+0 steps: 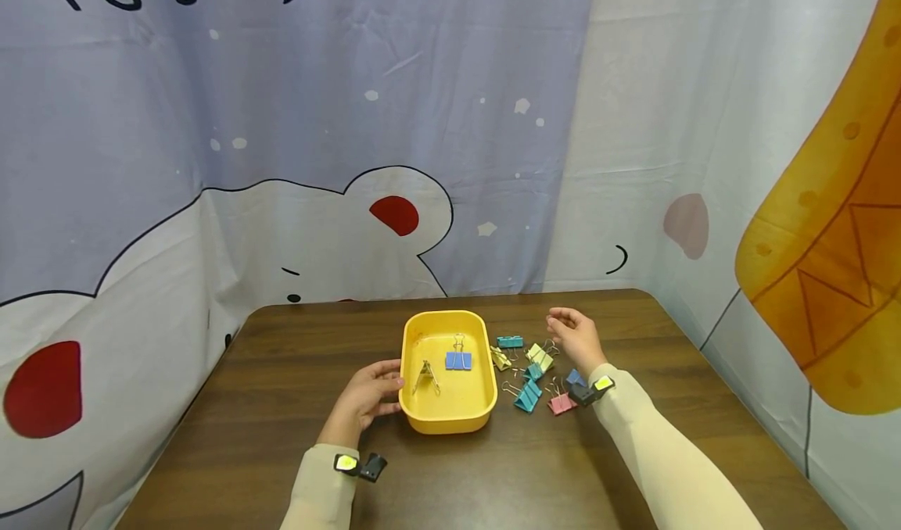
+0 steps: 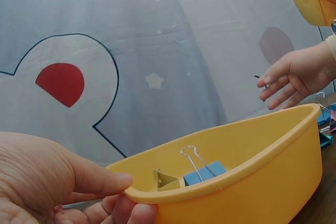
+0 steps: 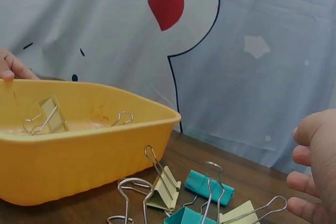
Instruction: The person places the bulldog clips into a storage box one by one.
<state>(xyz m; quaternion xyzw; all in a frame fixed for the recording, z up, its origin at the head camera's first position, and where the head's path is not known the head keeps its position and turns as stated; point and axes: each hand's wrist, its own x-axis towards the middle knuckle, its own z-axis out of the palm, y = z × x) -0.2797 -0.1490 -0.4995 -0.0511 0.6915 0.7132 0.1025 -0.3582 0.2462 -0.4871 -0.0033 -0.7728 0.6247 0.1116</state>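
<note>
A yellow plastic tub (image 1: 450, 422) stands on the table with a blue binder clip (image 1: 458, 361) and a yellow binder clip (image 1: 425, 375) inside. My left hand (image 1: 367, 395) pinches its left rim, thumb on top and fingertips below the lip, as the left wrist view shows. To the right of the tub lies a loose group of binder clips: teal ones (image 1: 528, 396), yellow ones (image 3: 165, 190), a pink one (image 1: 561, 403) and a blue one (image 1: 576, 378). Over the far right side of that group hovers my right hand (image 1: 579, 338), fingers loosely bent with nothing between them.
The brown wooden table (image 1: 281, 420) ends at a back edge just beyond the tub. Behind it hangs a printed curtain (image 1: 317, 123), which continues along the right side. Dark straps with small devices (image 1: 360, 465) sit on both sleeves.
</note>
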